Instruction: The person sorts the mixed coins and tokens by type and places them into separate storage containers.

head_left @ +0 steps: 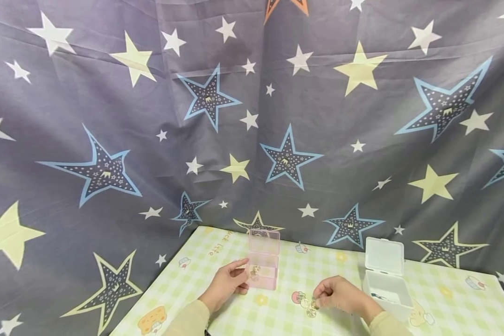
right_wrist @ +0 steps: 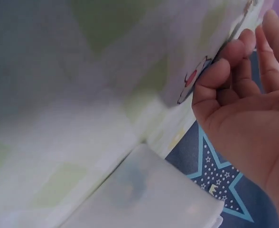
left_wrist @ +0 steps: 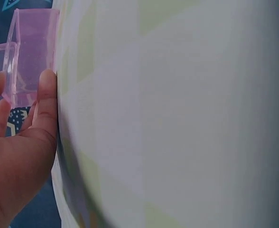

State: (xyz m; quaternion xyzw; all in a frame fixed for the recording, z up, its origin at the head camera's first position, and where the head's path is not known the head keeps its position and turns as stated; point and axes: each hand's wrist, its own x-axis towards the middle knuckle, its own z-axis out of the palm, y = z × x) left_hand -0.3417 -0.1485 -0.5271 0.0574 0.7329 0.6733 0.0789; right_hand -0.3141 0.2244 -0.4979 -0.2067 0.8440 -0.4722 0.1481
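My left hand [head_left: 228, 282] grips the left side of a pink see-through plastic box [head_left: 269, 283], thumb low on its wall in the left wrist view. The box stands with its lid [head_left: 264, 241] raised, and small gold-coloured pieces [head_left: 255, 271] show inside. To the right, my right hand [head_left: 338, 294] is low over the table with curled fingers. Its thumb and fingertips pinch a gold-coloured piece [head_left: 314, 304] at the edge of a small group of round, openwork gold trinkets [head_left: 311, 312]. The right wrist view mostly hides these pieces behind the fingers.
A white plastic box [head_left: 392, 296] with its lid [head_left: 384, 256] up stands right of my right hand, a few small dark items inside. A green-checked cloth [head_left: 235, 317] covers the table. Behind its far edge hangs a dark curtain [head_left: 218, 154] with stars.
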